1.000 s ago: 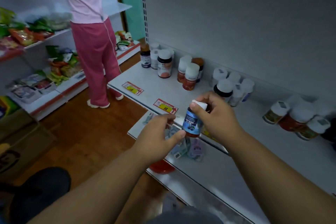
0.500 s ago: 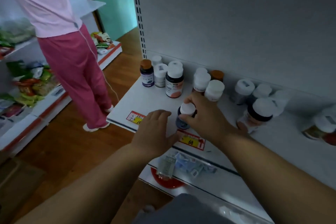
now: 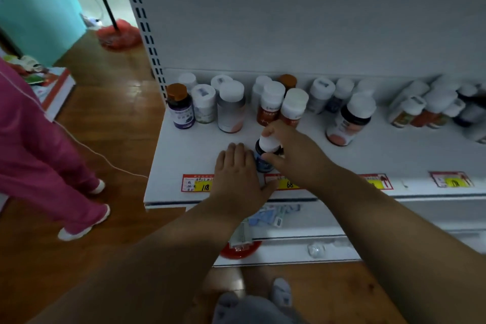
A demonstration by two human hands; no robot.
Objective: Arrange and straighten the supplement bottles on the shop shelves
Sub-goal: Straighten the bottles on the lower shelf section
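Reaching forward, the right hand (image 3: pixel 294 155) has its grip clenched around a blue bottle (image 3: pixel 264 158) standing on the shelf (image 3: pixel 200 150). Just left of that grip, the left hand (image 3: pixel 236 176) lies flat, released. Behind the grip stand capped bottles (image 3: pixel 231 108).

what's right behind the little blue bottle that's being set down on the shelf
Directly behind the blue bottle, held by the right hand, stand two red-labelled, white-capped bottles. An orange-capped one sits further back. The fingers hide the lower part of the nearer red bottle.
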